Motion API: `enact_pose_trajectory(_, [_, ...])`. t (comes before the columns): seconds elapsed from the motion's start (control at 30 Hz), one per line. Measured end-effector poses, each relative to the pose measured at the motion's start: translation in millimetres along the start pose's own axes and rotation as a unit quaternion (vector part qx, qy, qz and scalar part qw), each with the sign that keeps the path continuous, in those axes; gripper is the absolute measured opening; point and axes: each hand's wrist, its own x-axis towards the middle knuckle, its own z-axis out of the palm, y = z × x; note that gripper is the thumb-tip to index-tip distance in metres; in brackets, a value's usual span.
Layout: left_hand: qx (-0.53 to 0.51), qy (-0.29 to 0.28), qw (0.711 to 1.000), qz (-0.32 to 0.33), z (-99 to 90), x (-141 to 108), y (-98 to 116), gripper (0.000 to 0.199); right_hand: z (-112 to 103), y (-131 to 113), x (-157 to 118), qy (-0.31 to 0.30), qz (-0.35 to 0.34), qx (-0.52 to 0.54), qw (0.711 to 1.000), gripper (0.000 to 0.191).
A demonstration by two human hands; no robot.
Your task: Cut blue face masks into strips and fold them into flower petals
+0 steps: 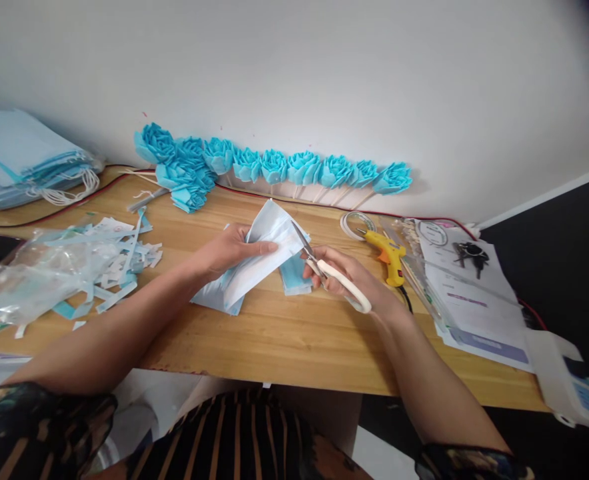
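Note:
My left hand (pixel 234 252) pinches a pale blue and white sheet of mask fabric (pixel 269 230), thumb on its upper face, above the middle of the table. In my right hand (pixel 344 273) is a pair of scissors (pixel 342 283) with white handles. Their blades point up and left, at the right edge of the sheet; whether they are through the fabric I cannot tell. Below the hands lie a blue fabric piece (pixel 297 273) and another light blue piece (pixel 217 303), both partly covered. The fingers inside the scissor handles are partly hidden.
Blue fabric flowers (pixel 304 168) on sticks lean along the wall. Stacked masks (pixel 24 153) lie far left, above a plastic bag (pixel 44 273) and scraps (pixel 124 260). A yellow glue gun (pixel 387 257), tape roll (pixel 358 225), papers (pixel 464 300) and keys (pixel 471 255) lie right.

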Motion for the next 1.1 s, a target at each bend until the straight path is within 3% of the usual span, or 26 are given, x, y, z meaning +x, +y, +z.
enact_pose_trajectory(0.47, [0.001,-0.001,1.0,-0.014,-2.4,-0.2,-1.3,0.038,0.6,3.9,1.7,0.018,0.005,0.035,0.999,0.067])
enact_pose_trajectory(0.73, [0.002,-0.006,1.0,-0.016,-5.1,0.9,-4.2,0.042,1.6,2.9,1.2,0.02,0.003,0.028,0.999,0.053])
enact_pose_trajectory(1.1, [-0.004,-0.007,1.0,-0.025,-5.5,-0.2,-3.8,0.048,0.4,8.8,1.4,0.026,0.007,0.052,0.998,0.048])
